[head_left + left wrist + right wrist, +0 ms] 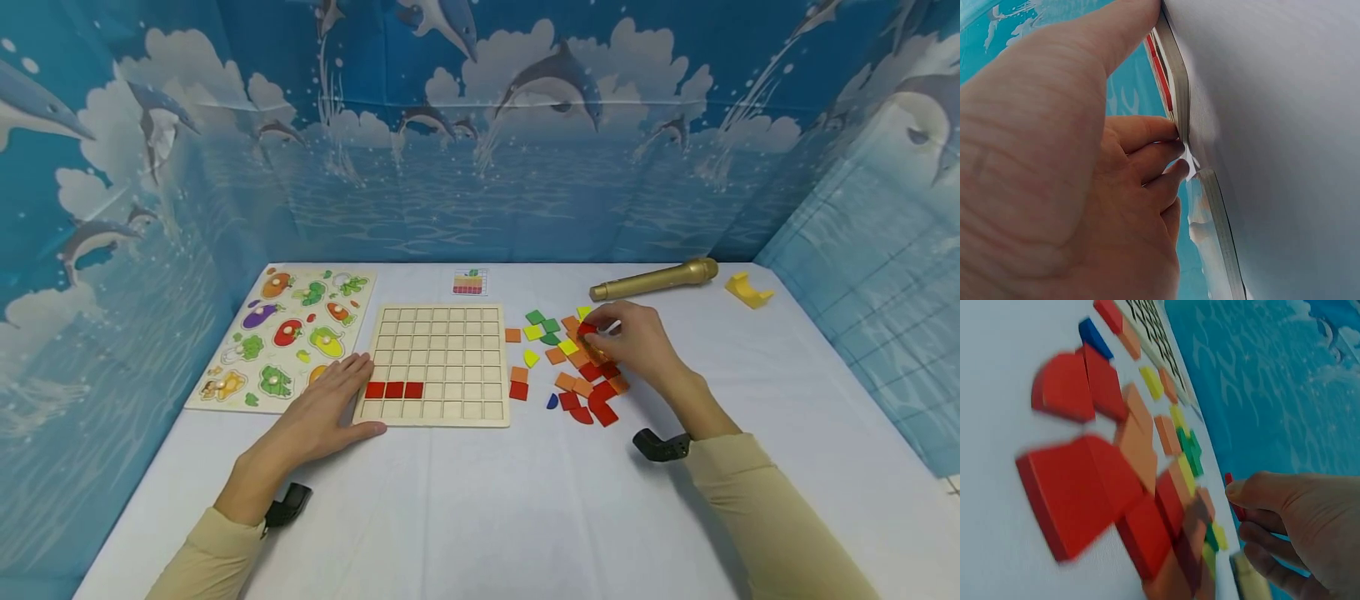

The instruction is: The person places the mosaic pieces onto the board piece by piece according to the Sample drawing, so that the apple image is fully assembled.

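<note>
My L hand [318,417] lies on the board's [454,342] left edge, fingers nearly straight, thumb apart, prob. to stop it sliding; my R hand [633,337] pinches a red tile [587,330] above the loose pcs [577,360].

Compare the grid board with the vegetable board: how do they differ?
The grid board is divided into small square cells, while the vegetable board shows colourful vegetables.
The grid board carries three red squares; the vegetable board shows many colours.
In the head view, the grid board lies right of the vegetable board.
Both are flat, pale boards on the white cloth.
</note>
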`<state>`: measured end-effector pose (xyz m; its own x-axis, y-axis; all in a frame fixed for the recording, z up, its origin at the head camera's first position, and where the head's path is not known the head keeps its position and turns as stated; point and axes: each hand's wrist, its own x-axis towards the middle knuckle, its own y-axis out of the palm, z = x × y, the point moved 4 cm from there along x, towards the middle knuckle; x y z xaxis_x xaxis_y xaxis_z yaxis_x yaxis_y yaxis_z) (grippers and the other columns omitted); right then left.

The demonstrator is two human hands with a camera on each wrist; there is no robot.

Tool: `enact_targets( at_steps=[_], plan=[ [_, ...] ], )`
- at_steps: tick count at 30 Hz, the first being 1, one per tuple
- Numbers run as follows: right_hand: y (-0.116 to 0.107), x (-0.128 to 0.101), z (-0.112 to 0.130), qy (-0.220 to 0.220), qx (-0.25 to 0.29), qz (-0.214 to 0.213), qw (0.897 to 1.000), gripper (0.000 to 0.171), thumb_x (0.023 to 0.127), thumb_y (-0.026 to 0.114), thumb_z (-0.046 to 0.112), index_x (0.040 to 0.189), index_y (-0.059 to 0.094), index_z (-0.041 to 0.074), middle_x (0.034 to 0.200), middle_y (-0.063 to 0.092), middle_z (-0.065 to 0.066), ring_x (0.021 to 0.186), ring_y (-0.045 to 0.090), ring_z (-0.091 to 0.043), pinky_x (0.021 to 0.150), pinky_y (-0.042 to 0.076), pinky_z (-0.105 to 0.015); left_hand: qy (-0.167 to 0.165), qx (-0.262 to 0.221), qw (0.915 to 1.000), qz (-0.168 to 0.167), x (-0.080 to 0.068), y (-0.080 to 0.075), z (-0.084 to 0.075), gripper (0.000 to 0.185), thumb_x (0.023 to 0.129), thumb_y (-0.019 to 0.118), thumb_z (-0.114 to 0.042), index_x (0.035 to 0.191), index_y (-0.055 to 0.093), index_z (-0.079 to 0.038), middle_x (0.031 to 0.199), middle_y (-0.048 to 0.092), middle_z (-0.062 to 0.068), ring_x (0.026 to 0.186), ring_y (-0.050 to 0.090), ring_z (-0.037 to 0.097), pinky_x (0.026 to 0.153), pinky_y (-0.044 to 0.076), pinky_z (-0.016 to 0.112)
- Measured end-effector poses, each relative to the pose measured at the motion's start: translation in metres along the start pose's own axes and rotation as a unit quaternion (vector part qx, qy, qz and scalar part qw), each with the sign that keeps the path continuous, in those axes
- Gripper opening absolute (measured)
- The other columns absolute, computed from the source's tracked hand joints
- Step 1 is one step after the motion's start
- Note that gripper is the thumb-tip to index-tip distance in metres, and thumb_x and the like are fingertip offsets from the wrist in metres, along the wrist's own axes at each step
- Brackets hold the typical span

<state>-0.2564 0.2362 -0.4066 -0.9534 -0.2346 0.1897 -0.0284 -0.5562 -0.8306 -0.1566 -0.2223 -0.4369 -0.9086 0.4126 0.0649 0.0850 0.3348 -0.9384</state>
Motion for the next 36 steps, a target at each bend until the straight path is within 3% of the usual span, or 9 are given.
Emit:
enact_targets(
  at_steps=[8, 17, 36],
  plan=[
    [0.023, 0.000, 0.040, -0.038, 0.026, 0.021, 0.999, 0.030, 0.091, 0.083, 0.014, 0.120, 0.078, 0.009, 0.111, 0.074, -0.008, 0.097, 0.068, -0.027, 0.085, 0.062, -0.045, -0.003, 0.005, 1.0000, 0.006, 0.001, 0.001, 0.000, 0.098, 0.091, 0.078, -0.054, 0.162, 0.037, 0.001, 0.170, 0.033, 0.019, 0.159, 0.027, 0.041, 0.130, 0.021, 0.058],
    [0.048, 0.001, 0.079, -0.089, 0.036, 0.035, 0.995, 0.029, 0.088, 0.086, 0.015, 0.116, 0.079, 0.007, 0.107, 0.075, -0.007, 0.094, 0.070, -0.026, 0.082, 0.064, -0.041, -0.001, 0.006, 1.0000, 0.005, 0.001, 0.001, 0.000, 0.098, 0.091, 0.078, -0.054, 0.161, 0.038, 0.001, 0.170, 0.033, 0.020, 0.159, 0.027, 0.041, 0.130, 0.021, 0.059],
    [0.104, -0.002, 0.151, -0.178, 0.047, 0.099, 0.978, 0.022, 0.090, 0.084, 0.016, 0.112, 0.079, 0.011, 0.101, 0.073, 0.001, 0.090, 0.063, -0.016, 0.079, 0.056, -0.028, -0.009, 0.008, 0.9999, 0.006, 0.000, -0.001, -0.001, 0.099, 0.090, 0.079, -0.054, 0.162, 0.037, 0.000, 0.170, 0.033, 0.019, 0.159, 0.028, 0.040, 0.130, 0.022, 0.058]
  ],
)
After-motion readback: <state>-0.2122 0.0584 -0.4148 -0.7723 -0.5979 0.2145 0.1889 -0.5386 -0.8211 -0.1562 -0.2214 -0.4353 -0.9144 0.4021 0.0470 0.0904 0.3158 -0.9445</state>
